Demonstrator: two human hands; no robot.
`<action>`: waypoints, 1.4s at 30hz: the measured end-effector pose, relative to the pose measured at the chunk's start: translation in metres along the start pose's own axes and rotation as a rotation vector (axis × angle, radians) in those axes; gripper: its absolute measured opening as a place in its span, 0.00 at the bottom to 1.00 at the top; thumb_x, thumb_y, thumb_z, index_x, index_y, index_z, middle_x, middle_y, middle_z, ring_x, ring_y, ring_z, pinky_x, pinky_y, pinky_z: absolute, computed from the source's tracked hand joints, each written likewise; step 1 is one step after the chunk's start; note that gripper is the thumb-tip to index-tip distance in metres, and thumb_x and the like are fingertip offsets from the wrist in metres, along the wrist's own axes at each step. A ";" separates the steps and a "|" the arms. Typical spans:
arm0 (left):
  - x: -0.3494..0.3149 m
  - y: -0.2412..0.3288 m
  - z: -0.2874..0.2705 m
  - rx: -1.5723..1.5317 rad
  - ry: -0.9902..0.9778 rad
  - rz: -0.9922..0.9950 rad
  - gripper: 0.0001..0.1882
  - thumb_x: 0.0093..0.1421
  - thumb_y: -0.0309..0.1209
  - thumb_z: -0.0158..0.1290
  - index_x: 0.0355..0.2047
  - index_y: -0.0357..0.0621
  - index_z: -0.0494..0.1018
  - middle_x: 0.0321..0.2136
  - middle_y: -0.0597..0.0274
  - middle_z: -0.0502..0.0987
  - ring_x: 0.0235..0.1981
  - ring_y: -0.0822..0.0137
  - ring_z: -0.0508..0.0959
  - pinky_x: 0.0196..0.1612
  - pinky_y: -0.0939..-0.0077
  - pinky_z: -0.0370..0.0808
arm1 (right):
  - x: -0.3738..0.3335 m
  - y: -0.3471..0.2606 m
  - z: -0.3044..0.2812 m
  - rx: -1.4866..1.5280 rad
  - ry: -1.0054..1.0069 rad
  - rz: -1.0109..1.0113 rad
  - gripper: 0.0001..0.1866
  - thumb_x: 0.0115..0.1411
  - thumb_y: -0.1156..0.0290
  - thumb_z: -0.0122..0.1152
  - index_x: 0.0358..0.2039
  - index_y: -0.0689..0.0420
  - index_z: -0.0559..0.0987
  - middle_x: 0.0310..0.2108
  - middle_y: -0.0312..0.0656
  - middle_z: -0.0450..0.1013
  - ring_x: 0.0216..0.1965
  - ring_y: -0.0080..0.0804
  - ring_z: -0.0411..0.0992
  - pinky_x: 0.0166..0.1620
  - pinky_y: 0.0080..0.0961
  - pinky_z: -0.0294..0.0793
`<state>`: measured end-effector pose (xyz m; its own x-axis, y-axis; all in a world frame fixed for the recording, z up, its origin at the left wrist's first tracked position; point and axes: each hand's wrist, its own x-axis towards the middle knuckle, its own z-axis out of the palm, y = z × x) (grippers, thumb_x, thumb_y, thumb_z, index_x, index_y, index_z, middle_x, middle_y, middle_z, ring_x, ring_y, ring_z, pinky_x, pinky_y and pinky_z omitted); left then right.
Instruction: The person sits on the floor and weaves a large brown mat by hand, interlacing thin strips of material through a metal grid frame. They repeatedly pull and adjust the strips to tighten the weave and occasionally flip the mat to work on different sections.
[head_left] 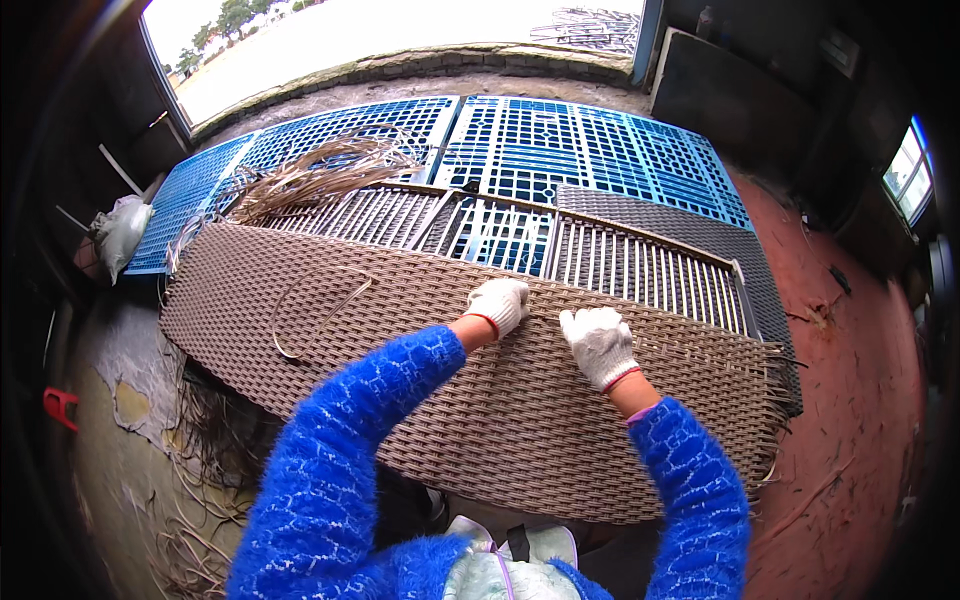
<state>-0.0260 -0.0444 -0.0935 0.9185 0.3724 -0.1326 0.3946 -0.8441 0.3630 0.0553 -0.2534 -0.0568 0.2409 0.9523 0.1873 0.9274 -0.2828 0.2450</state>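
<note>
A large brown woven wicker panel [480, 400] lies across in front of me, its weave running up to a far edge. My left hand [500, 305], in a white knitted glove, is closed at that far edge, and a thin wicker strand seems to run from it toward the right. Just right of it, my right hand [600, 345], gloved the same way, rests closed on the weave. What its fingers hold is hidden. A loose pale strand [285, 315] curls over the left part of the panel.
Behind the panel lie a slatted wicker frame [650, 265] and a bundle of loose strands [320, 175], on blue plastic pallets [545, 122]. Strand ends stick out at the panel's right edge. Scraps litter the floor at left, near a red object [60, 407]. A whitish bag [122, 235] sits far left.
</note>
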 end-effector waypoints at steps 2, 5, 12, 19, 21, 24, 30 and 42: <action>0.000 0.000 0.002 0.008 0.011 0.018 0.10 0.60 0.40 0.62 0.33 0.47 0.80 0.31 0.54 0.82 0.35 0.51 0.83 0.41 0.59 0.79 | 0.002 0.006 -0.002 0.021 -0.072 0.012 0.09 0.63 0.69 0.55 0.43 0.49 0.80 0.27 0.37 0.77 0.31 0.37 0.78 0.34 0.35 0.77; -0.002 0.001 0.003 0.020 0.030 0.040 0.09 0.60 0.39 0.61 0.34 0.48 0.80 0.30 0.53 0.82 0.35 0.50 0.82 0.41 0.59 0.79 | 0.007 0.022 -0.005 0.248 -0.352 0.119 0.11 0.68 0.59 0.55 0.46 0.43 0.81 0.32 0.39 0.80 0.36 0.38 0.81 0.39 0.40 0.80; -0.005 0.006 0.001 0.041 0.021 0.004 0.12 0.62 0.41 0.60 0.36 0.45 0.80 0.32 0.52 0.82 0.36 0.49 0.82 0.41 0.57 0.79 | 0.013 0.020 -0.014 0.334 -0.382 0.186 0.13 0.67 0.56 0.58 0.49 0.42 0.81 0.35 0.38 0.82 0.37 0.39 0.81 0.41 0.40 0.80; -0.006 0.003 0.002 0.015 0.053 0.025 0.11 0.62 0.38 0.59 0.35 0.43 0.79 0.31 0.49 0.81 0.36 0.47 0.82 0.41 0.57 0.79 | 0.008 -0.017 -0.007 0.049 -0.121 0.159 0.07 0.62 0.69 0.54 0.36 0.52 0.80 0.29 0.43 0.79 0.33 0.45 0.79 0.32 0.41 0.79; -0.006 0.003 0.004 0.004 0.071 0.064 0.11 0.62 0.38 0.59 0.33 0.43 0.78 0.31 0.49 0.81 0.35 0.47 0.82 0.39 0.56 0.79 | 0.007 -0.011 -0.007 0.075 -0.145 0.147 0.07 0.63 0.67 0.54 0.37 0.52 0.80 0.29 0.43 0.79 0.34 0.43 0.79 0.33 0.42 0.79; -0.006 0.010 0.008 0.036 0.103 0.121 0.09 0.62 0.35 0.58 0.32 0.42 0.76 0.28 0.49 0.80 0.33 0.46 0.81 0.37 0.55 0.78 | 0.008 0.002 -0.011 0.144 -0.271 0.191 0.08 0.67 0.63 0.54 0.39 0.48 0.80 0.29 0.43 0.78 0.35 0.40 0.80 0.36 0.42 0.79; -0.012 0.025 0.012 0.080 0.190 0.336 0.06 0.63 0.32 0.55 0.35 0.43 0.76 0.32 0.51 0.77 0.33 0.49 0.81 0.35 0.55 0.79 | -0.005 0.041 -0.026 0.522 -0.474 0.335 0.20 0.65 0.50 0.61 0.54 0.40 0.81 0.44 0.36 0.82 0.45 0.38 0.80 0.50 0.35 0.78; 0.006 0.026 -0.001 0.131 0.073 0.609 0.06 0.58 0.33 0.61 0.32 0.47 0.78 0.35 0.56 0.75 0.42 0.54 0.77 0.44 0.58 0.75 | -0.016 0.079 -0.037 0.521 -0.524 0.298 0.17 0.66 0.52 0.61 0.52 0.40 0.83 0.39 0.35 0.82 0.36 0.32 0.80 0.42 0.30 0.79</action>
<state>-0.0106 -0.0642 -0.0838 0.9775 -0.1685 0.1272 -0.1949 -0.9517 0.2373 0.1143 -0.2948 -0.0052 0.4827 0.8117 -0.3289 0.7862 -0.5671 -0.2455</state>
